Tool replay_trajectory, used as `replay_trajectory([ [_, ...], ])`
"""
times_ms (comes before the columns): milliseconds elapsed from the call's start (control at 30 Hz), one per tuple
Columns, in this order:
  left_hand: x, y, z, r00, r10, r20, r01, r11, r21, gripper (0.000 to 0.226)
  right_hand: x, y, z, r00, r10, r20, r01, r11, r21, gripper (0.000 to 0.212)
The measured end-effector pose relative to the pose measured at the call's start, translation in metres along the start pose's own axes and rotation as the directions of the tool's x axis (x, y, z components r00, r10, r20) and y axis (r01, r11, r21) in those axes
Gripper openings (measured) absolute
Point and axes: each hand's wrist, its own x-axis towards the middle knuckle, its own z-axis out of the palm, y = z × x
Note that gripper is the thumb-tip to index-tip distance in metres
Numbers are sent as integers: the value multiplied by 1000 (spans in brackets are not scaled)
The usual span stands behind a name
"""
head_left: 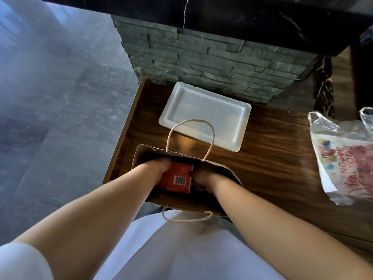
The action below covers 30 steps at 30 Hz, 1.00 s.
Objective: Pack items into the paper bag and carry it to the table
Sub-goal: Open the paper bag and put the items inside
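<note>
Red cardboard shows between your two hands: one box (pixel 177 178) with a barcode on its upper face, sitting inside the mouth of the paper bag (pixel 228 174). Your left hand (pixel 156 170) is on the box's left edge and your right hand (pixel 203 177) on its right edge, both sunk below the bag's rim. The fingers of each hand curl down around the box and out of sight, so you appear to be holding it from both sides, though how tightly cannot be told.

The bag stands open on the wooden worktop (pixel 272 158), right at its near edge, with one twine handle rising beyond your fingers and the other hanging toward your body.

Judging by this, packing is in progress: the box is going in or being settled. A dark shape just right of the box may be another item already inside, but it is too dim to tell.

Beyond your fingers lies one white foam tray (pixel 203 116), not yet packed. Well off to the right of your right hand sits one printed plastic bag (pixel 343 158). Carrying the bag to the table is still ahead.
</note>
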Motion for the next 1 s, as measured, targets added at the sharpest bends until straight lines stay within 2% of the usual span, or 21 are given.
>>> replay_trajectory([
  [33, 0, 0, 2, 998, 45, -34, -43, 997, 71, 34, 0, 0, 1, 999, -27, -33, 25, 999, -36, 20],
  [100, 0, 1, 7, 978, 176, -110, -125, 922, 365, 39, -1, -1, 3, 999, -33, -23, 32, 999, -39, 22],
  [200, -5, 7, 11, 952, 295, -77, -133, 629, 766, 39, 0, -4, 0, 999, -32, 18, 33, 998, -58, 27],
  [300, -10, 15, 10, 941, 338, 14, -132, 329, 935, 38, 0, -10, -9, 996, -85, -33, 72, 954, -291, 31],
  [367, -16, 20, 10, 929, 369, 26, -103, 191, 976, 37, 1, -14, -16, 979, -156, -129, 86, 897, -433, 31],
  [467, -21, 21, 15, 927, 375, 15, -55, 95, 994, 51, -4, -14, -25, 967, -194, -168, 60, 808, -586, 32],
  [533, -20, 17, 19, 917, 383, 112, -113, -18, 993, 58, -3, -10, -30, 980, -162, -120, 48, 766, -641, 33],
  [600, -16, 13, 22, 894, 374, 248, -210, -141, 968, 53, -6, -6, -34, 989, -121, -79, 45, 779, -626, 31],
  [667, -12, 12, 23, 893, 348, 286, -241, -167, 956, 48, -5, -5, -37, 994, -68, -82, 14, 845, -534, 35],
  [700, -9, 12, 23, 901, 329, 282, -235, -176, 956, 47, -4, -5, -37, 994, -63, -87, 6, 843, -537, 36],
  [767, -5, 11, 25, 913, 304, 272, -208, -225, 952, 48, 2, -7, -31, 995, -82, -53, 35, 805, -592, 36],
  [867, 0, 9, 25, 930, 263, 257, -182, -278, 943, 47, 5, -6, -28, 980, -194, -31, 113, 684, -720, 39],
  [1000, 4, 13, 24, 935, 229, 270, -195, -302, 933, 49, 1, -7, -23, 939, -330, -93, 136, 607, -783, 37],
])
